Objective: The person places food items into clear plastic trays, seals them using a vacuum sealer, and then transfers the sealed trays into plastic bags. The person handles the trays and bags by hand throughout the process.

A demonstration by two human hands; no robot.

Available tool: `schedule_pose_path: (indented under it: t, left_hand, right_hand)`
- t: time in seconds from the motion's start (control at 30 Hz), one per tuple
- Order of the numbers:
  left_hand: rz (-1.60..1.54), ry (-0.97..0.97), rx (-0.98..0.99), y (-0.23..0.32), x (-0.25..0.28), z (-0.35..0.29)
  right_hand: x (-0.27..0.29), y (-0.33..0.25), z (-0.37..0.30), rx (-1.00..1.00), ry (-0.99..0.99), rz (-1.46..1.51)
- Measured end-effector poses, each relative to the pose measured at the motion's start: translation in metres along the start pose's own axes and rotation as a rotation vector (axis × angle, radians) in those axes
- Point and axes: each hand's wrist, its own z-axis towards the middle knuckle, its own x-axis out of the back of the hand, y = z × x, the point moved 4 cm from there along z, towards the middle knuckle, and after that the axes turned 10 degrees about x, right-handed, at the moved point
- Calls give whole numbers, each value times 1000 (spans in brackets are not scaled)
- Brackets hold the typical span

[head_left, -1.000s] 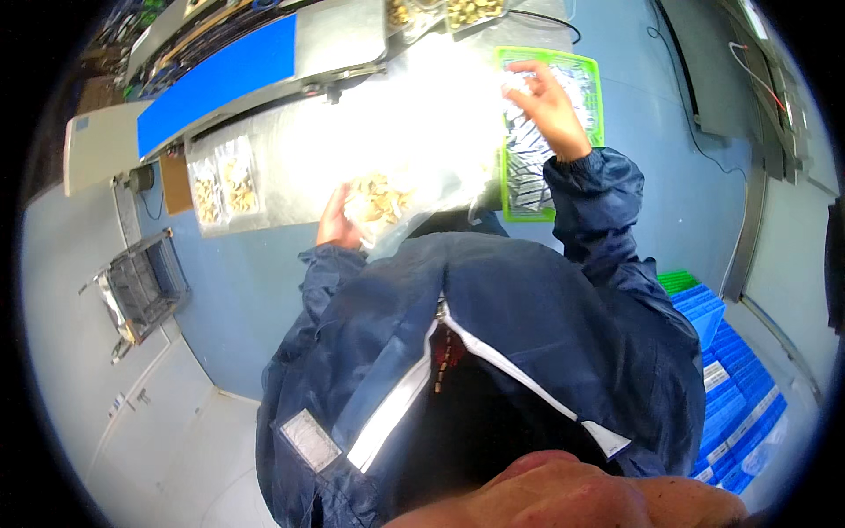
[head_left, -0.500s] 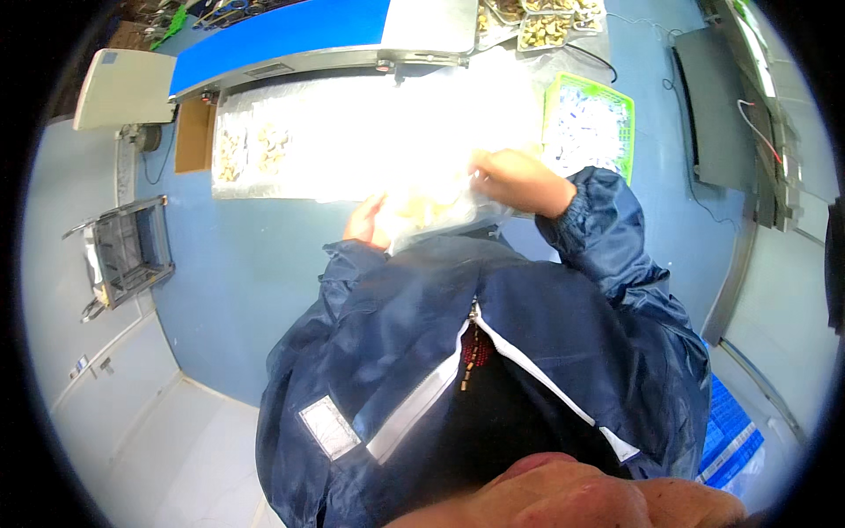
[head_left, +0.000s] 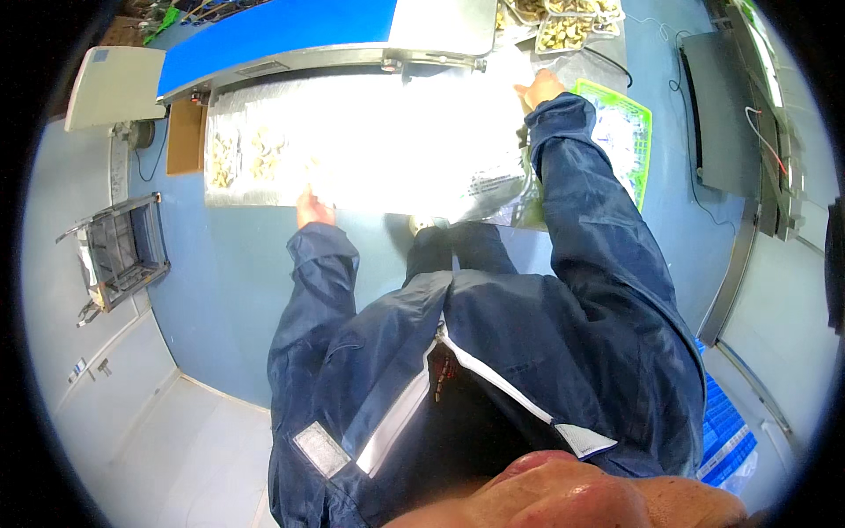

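Observation:
My left hand (head_left: 314, 211) is at the front edge of the metal worktable (head_left: 264, 199), right of the clear packs. Glare washes out its fingertips and whatever lies just beyond them, so its grip is unclear. My right hand (head_left: 540, 90) reaches to the back right of the table, beside the green basket (head_left: 645, 163); its visible fingers are stretched out, with no held thing showing. A clear plastic bag (head_left: 497, 182) with dark print lies at the table's front right, near my right forearm. Clear packs of pale sliced pieces (head_left: 266, 154) lie on the left of the table.
A long machine with a blue cover (head_left: 282, 40) spans the back. Trays of yellowish pieces (head_left: 563, 35) stand at the back right. White packets (head_left: 616, 132) fill the basket. A cardboard box (head_left: 185, 136) stands left, with a grey metal frame (head_left: 132, 251) further out.
My hands have moved apart from the plastic bag in front of me: the left went left along the table edge, the right away toward the back right. My body leaned back slightly.

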Motion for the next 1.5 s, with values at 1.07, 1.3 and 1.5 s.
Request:
schedule_pose_path:
  t: [1.07,1.3,1.5]
  left_hand:
    - [1016,-366,-116,-137,-310,-125]
    - [1065,-408,-42,-124,-363,-153]
    - [658,-210,223,-120,-363,-163]
  right_hand:
    - [120,-26,-113,483,-126,765]
    - [170,-37,-147,786,20,553]
    - [159,-41,-153,689,243,569]
